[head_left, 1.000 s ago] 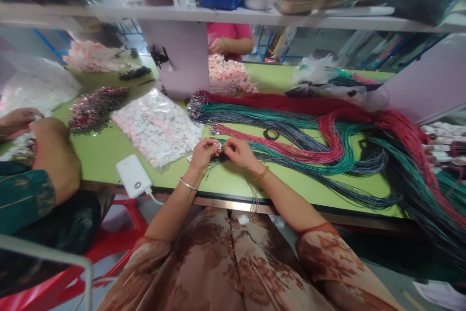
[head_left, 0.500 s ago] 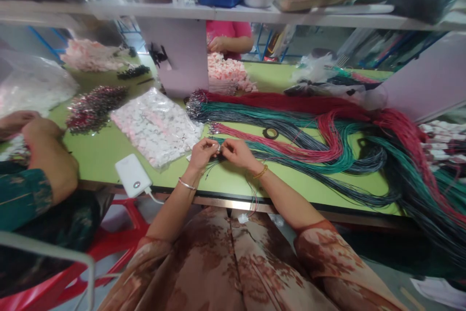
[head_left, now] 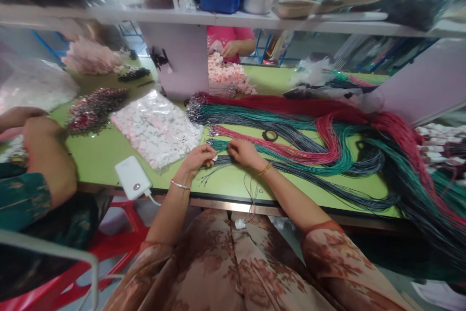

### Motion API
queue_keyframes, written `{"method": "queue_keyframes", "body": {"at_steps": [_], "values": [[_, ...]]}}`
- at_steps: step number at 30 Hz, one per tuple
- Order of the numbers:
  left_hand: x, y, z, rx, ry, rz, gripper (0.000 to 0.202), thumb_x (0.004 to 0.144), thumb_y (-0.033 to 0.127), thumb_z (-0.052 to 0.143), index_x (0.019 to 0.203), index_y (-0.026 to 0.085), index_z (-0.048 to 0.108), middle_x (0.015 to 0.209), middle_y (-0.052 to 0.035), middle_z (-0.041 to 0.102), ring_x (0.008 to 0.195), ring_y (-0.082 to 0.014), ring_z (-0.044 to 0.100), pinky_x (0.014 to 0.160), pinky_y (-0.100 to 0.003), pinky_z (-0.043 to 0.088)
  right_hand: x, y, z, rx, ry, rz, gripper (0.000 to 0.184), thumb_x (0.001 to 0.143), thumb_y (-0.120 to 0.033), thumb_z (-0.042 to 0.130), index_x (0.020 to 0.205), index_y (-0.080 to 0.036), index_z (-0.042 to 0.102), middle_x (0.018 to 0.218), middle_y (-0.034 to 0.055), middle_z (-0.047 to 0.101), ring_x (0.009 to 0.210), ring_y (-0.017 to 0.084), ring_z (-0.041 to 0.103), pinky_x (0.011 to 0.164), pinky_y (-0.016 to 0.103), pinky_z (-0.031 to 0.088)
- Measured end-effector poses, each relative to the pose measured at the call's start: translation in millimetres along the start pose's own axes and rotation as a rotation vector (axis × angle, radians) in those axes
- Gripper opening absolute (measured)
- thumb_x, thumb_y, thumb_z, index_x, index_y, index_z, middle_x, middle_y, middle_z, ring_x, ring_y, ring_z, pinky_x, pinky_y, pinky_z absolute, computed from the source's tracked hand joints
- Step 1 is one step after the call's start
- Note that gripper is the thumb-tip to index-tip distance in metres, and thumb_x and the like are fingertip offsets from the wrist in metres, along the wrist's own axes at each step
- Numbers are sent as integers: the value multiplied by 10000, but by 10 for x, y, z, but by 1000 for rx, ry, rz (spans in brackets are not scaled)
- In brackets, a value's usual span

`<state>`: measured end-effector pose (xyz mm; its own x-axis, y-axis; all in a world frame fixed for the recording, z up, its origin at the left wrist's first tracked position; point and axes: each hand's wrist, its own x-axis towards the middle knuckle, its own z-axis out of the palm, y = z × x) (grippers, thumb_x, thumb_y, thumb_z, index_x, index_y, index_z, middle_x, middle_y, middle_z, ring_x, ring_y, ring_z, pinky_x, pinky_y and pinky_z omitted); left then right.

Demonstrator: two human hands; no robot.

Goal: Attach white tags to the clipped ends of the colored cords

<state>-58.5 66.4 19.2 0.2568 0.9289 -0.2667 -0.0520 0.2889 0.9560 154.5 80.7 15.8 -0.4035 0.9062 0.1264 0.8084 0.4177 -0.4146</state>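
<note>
My left hand [head_left: 199, 158] pinches a small white plastic connector [head_left: 214, 158] between thumb and fingertips, just above the table. To its right, my right hand [head_left: 244, 152] is closed, its fingertips together over the terminal end of the green wires [head_left: 220, 145]; whatever they grip is too small to see. Dark grey wires [head_left: 233, 160] lie below both hands, with a few loose ends fanned out on the table. Thin wires hang over the table edge below my right wrist, ending in another white connector [head_left: 240, 224] at my lap. Red wires [head_left: 262, 141] lie beyond the green ones.
A clear bag of white connectors [head_left: 156, 129] lies left of my hands, near a white power bank [head_left: 133, 177]. A tape roll [head_left: 270, 135] sits among the wire bundles. At left is a co-worker's arm [head_left: 49, 155]; another person [head_left: 233, 44] works across the table. A shelf [head_left: 218, 19] spans above.
My hands have moved apart. The left has drawn slightly left and down with the white connector; the right has shifted slightly right, to the green wire ends.
</note>
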Motion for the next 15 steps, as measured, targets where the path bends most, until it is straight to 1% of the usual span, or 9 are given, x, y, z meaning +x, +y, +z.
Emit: {"method": "queue_keyframes", "body": {"at_steps": [2, 3, 6, 9, 12, 15], "values": [[-3, 7, 7, -8, 1, 0, 167, 603, 209, 755, 705, 138, 642, 547, -11, 620, 441, -83, 544, 423, -177, 397, 76, 8, 21, -35, 49, -12, 159, 842, -213, 556, 936, -193, 683, 948, 93, 660, 820, 202, 550, 650, 277, 323], [-4, 11, 8, -11, -1, 1, 174, 606, 214, 758, 709, 137, 642, 548, -12, 621, 440, -83, 544, 424, -177, 396, 113, 22, 33, -48, 52, -28, 154, 844, -216, 559, 928, -190, 685, 950, 98, 652, 831, 206, 547, 660, 280, 329], [-4, 16, 3, -18, -19, 17, 192, 611, 232, 766, 724, 137, 643, 555, -10, 624, 447, -82, 548, 431, -175, 396, 197, 112, 53, 2, 25, -98, 131, 856, -208, 545, 820, -179, 667, 863, 84, 628, 798, 191, 531, 693, 279, 349], [-6, 17, 1, -20, -33, 44, 194, 617, 239, 770, 731, 140, 649, 573, -9, 630, 461, -84, 554, 438, -179, 400, 230, 236, 19, 102, 74, -154, 139, 863, -210, 530, 761, -174, 617, 815, 64, 594, 780, 176, 509, 728, 277, 362], [-8, 19, 13, -19, -27, 50, 193, 625, 243, 769, 742, 141, 655, 591, -13, 635, 476, -88, 558, 448, -185, 402, 240, 313, -63, 157, 173, -144, 155, 889, -243, 484, 773, -180, 566, 797, 53, 564, 765, 174, 481, 726, 284, 362], [-4, 14, 32, -39, -7, 60, 204, 637, 253, 769, 764, 140, 656, 630, -17, 647, 493, -82, 556, 472, -188, 406, 266, 279, -134, 295, 200, -107, 129, 896, -261, 445, 829, -186, 526, 742, 15, 535, 676, 151, 449, 656, 268, 351]]}}
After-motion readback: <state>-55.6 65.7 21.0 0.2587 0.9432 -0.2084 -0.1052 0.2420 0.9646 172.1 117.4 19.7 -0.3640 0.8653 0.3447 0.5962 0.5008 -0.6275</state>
